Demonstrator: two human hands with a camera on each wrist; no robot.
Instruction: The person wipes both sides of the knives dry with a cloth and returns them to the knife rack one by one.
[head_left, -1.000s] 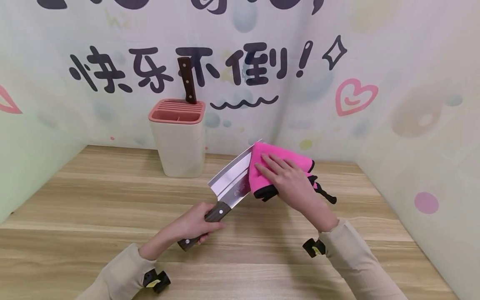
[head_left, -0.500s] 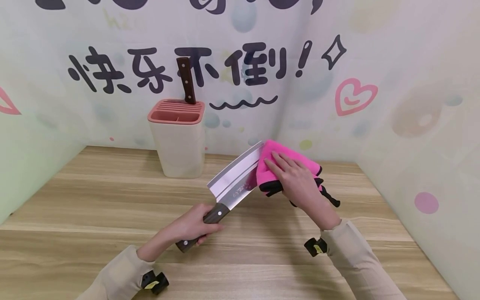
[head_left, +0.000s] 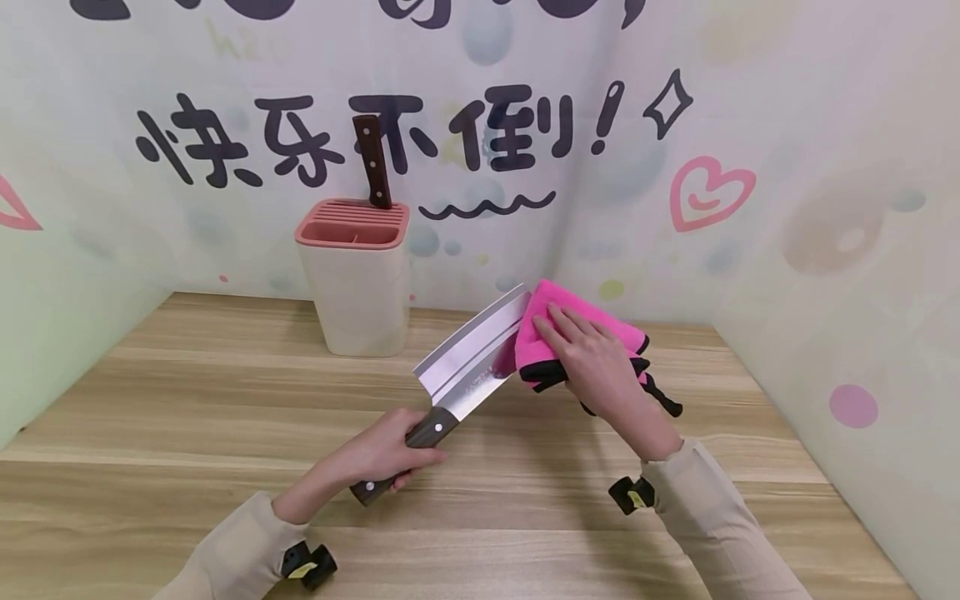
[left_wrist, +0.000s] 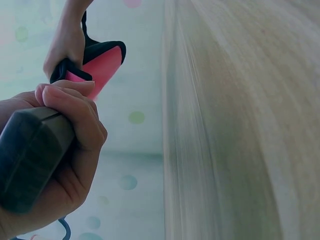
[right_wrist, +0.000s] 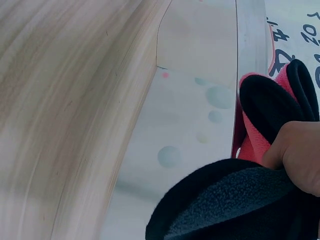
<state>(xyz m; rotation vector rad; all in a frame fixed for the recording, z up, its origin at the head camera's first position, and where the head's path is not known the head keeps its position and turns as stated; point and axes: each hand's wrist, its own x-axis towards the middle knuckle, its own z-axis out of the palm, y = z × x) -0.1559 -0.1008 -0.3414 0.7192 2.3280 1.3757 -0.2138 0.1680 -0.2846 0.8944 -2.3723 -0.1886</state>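
Wiping cleaver, I judge: left hand grips handle, right hand pinches pink cloth at cleaver's far end; next stroke needs steadiness.

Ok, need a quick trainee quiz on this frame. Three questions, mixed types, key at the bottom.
1. Multiple choice: how does the left hand hold the cleaver?
A) By the flat of its blade
B) By its handle
C) By its far tip

2. True or false: a riveted brown handle sticks up from the slotted top of the white holder.

3. Short answer: what does the right hand hold at the cleaver's far end?

Key:
1. B
2. True
3. A pink cloth with black edging
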